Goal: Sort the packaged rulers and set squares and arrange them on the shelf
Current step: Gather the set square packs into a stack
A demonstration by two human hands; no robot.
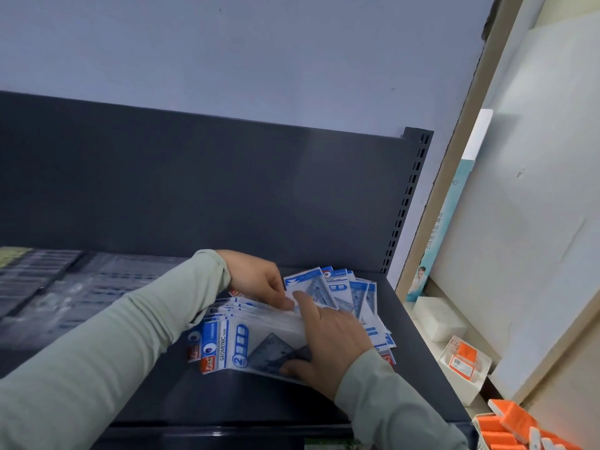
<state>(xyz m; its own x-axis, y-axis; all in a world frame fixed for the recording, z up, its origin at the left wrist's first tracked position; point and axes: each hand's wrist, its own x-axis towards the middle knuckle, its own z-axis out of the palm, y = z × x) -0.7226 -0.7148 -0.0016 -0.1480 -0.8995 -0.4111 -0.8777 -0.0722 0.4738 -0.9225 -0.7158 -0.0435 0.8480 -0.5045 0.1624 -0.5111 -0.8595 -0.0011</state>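
A stack of blue-and-white packaged set squares (246,345), labelled "GEOMETRIC", lies on the dark shelf (418,362). Behind it more of the same packs (344,287) lean fanned out toward the shelf's back right corner. My right hand (328,345) grips the stack's right end, thumb under its front edge and fingers over the top. My left hand (259,280) reaches in from the left, its fingertips curled on the far top edge of the packs. Both sleeves are pale green.
Clear packaged rulers (58,287) lie blurred on the shelf's left part. The dark back panel (227,190) and a slotted upright (406,203) bound the shelf. To the right, a neighbouring shelf holds white boxes (438,319) and orange-and-white packs (506,427).
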